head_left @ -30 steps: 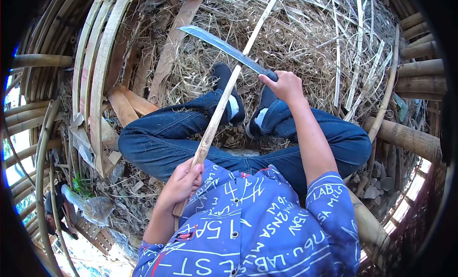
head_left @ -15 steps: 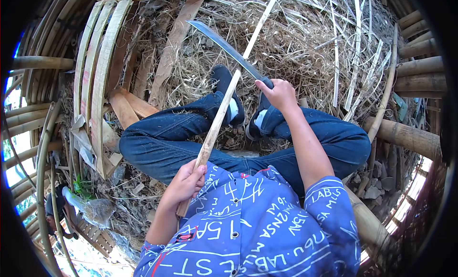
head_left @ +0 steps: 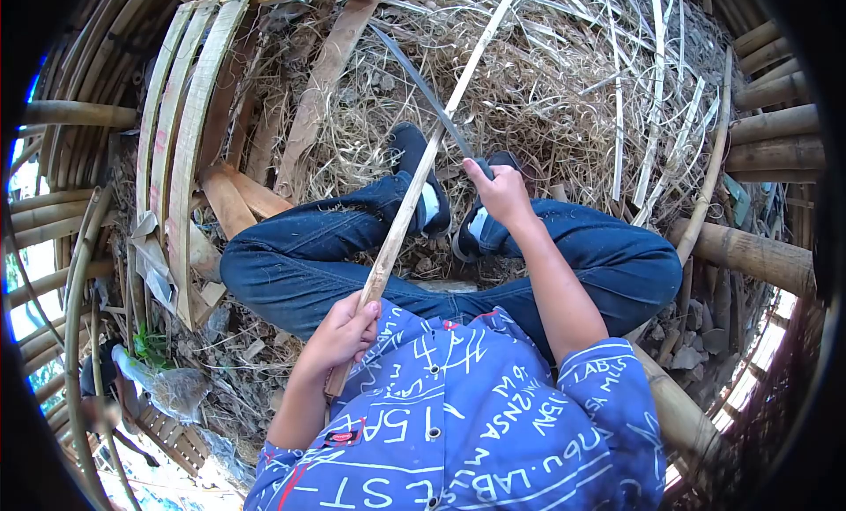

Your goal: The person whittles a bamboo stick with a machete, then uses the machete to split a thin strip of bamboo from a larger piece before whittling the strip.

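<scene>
A long pale wooden strip (head_left: 407,213) runs from beside my waist up past my feet to the top of the view. My left hand (head_left: 345,335) is wrapped round its lower part, near the blue shirt. Closed round the dark handle of a long machete (head_left: 425,90) is my right hand (head_left: 500,192), beyond my knee. The blade points up and to the left and crosses the strip near its middle, above my shoes. Its edge looks turned nearly side-on to the camera.
Curly shavings (head_left: 546,97) cover the ground ahead. Upright slats (head_left: 198,114) stand at the left, with a plank (head_left: 322,97) beside them. Thin strips (head_left: 656,97) lie at the right, near a bamboo pole (head_left: 758,255). Another person (head_left: 110,388) shows at the lower left.
My right hand has moved slightly down and toward me with the machete, and the blade has turned more edge-on. My left hand and the strip have barely moved.
</scene>
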{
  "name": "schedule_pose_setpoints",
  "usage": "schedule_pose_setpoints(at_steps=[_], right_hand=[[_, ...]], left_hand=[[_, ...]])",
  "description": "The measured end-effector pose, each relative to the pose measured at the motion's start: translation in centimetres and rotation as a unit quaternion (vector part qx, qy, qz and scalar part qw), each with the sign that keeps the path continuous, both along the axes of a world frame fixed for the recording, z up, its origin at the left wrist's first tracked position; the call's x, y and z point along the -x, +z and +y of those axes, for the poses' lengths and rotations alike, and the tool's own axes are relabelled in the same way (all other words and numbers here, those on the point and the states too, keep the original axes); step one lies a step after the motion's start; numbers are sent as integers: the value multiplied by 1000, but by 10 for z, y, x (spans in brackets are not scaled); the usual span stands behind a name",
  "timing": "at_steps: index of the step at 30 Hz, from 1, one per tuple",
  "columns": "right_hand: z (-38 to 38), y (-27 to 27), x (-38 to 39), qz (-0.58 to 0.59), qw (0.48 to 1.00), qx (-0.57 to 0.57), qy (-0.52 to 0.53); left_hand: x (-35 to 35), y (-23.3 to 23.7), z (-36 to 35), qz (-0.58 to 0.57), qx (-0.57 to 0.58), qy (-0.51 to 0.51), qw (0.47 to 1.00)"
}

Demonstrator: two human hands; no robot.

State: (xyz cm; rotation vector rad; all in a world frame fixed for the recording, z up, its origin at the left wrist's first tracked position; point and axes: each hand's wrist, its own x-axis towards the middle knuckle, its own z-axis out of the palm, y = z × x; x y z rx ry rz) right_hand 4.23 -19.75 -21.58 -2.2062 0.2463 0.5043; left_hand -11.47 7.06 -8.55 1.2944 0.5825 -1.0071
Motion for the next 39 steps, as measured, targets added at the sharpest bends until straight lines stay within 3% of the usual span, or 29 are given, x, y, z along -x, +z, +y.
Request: schedule_pose_setpoints(at_steps=[10, 15, 20, 23, 24, 26, 28, 33, 39], right_hand=[[17, 22, 37, 48, 996, -69, 1], [36, 45, 67, 88, 982, -156, 56], [48, 73, 75, 89, 978, -141, 123], [45, 62, 70, -8, 987, -78, 137], [41, 54, 66, -73, 982, 13, 177], [34, 45, 53, -159, 967, 77, 185], [26, 39, 37, -93, 983, 48, 150], [23, 21, 28, -178, 958, 113, 196], [22, 8, 15, -208, 948, 114, 211]], left_hand=[[-12, 4, -4, -19, -44, -6, 999], [-26, 8, -9, -51, -51, -11, 997], [-34, 9, -14, -72, -89, -26, 993], [-37, 12, -18, -72, -86, -20, 993], [-37, 13, -19, -69, -85, -16, 994], [-35, 18, -17, -47, -61, -7, 997], [-32, 17, -18, -23, -35, 0, 999], [-28, 10, -17, -19, -12, 41, 999], [-30, 8, -12, -12, -18, 44, 999]])
